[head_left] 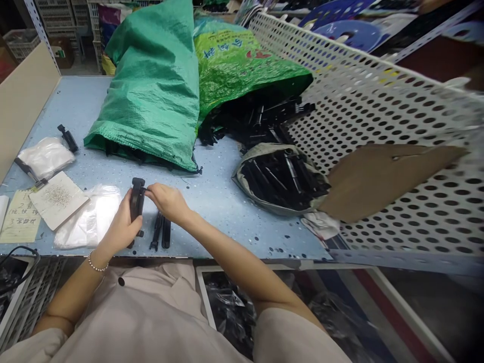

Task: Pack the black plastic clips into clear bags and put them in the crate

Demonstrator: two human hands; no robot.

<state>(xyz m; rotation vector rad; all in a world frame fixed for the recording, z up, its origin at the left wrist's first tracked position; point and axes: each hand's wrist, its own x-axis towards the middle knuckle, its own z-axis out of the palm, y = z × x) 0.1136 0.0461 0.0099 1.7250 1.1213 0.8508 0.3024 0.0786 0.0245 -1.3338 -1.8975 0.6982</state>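
My left hand [123, 224] is wrapped round a black plastic part [137, 199], long and upright with a wider block at its top. My right hand [166, 201] is closed in a pinch at the right side of that part, near its upper end. Whatever sits between those fingertips is small and dark, too small to make out. Just below the hands, two slim black plastic pieces [161, 232] lie side by side on the blue tabletop [215, 222]. Left of my left hand lies a stack of clear plastic bags [88, 217].
A green woven sack [151, 85] and a lime-green sack [242, 65] spilling black parts [260, 116] stand behind. At the right are a grey bag of black parts [280, 176], brown cardboard [381, 176] and a perforated white panel [416, 116]. A handwritten note [18, 219] lies left.
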